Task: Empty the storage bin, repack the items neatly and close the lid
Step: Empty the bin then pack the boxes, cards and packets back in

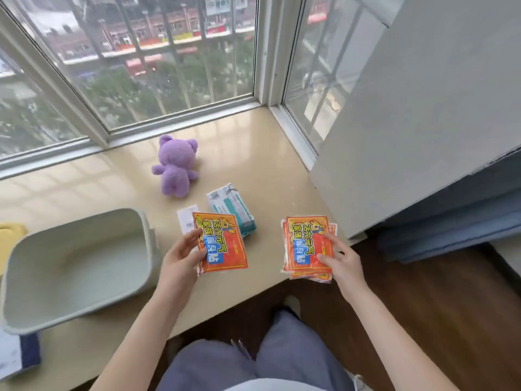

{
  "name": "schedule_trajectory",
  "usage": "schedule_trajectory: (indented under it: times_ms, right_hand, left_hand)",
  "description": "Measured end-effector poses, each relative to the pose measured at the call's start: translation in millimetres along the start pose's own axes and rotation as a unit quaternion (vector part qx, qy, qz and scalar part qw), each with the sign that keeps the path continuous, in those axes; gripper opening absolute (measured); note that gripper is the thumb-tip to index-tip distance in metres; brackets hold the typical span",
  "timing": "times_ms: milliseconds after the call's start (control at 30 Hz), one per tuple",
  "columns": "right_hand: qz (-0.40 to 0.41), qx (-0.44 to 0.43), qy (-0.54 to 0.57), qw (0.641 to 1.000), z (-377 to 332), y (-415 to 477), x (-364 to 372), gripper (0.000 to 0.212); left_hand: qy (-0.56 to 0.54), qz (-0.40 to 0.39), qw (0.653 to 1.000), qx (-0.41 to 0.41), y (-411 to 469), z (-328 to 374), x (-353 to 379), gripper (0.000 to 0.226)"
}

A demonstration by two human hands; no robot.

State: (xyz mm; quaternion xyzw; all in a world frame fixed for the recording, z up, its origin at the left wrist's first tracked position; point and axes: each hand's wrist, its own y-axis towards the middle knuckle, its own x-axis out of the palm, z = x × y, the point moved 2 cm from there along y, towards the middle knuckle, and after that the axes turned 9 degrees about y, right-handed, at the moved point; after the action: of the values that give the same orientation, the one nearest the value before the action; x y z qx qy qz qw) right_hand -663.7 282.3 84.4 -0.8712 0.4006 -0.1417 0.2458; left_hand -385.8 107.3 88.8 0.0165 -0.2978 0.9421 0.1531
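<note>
Left hand [184, 256] pinching an orange packet [222, 244], right hand [341, 261] gripping a packet stack [306, 246], both forearms extended forward

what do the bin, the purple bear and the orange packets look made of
The bin: likely matte plastic, smooth moulded walls with rounded corners. The purple bear: plush fabric, fuzzy pile. The orange packets: probably glossy plastic film, shiny printed faces, flat sealed edges.
</note>
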Motion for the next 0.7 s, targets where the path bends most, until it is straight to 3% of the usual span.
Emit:
schedule_trajectory:
  times_ms: [167, 367, 700]
  right_hand:
    - [-0.045, 0.048, -0.058, 0.996, -2.3, 67.7, -35.2, 0.052]
    - [-0.069, 0.077, -0.117, 0.988, 29.0, 147.9, -36.7, 0.052]
    - [-0.102, 0.03, -0.157, 0.982, 109.4, 244.3, -18.1, 0.052]
  left_hand:
    - [-0.044, 0.062, 0.997, -0.031, 5.1, -34.8, 74.7, 0.044]
    - [-0.046, 0.099, 0.992, -0.067, 40.4, -84.9, 108.9, 0.04]
    - [-0.052, 0.071, 0.994, -0.067, 131.3, -167.8, 116.2, 0.04]
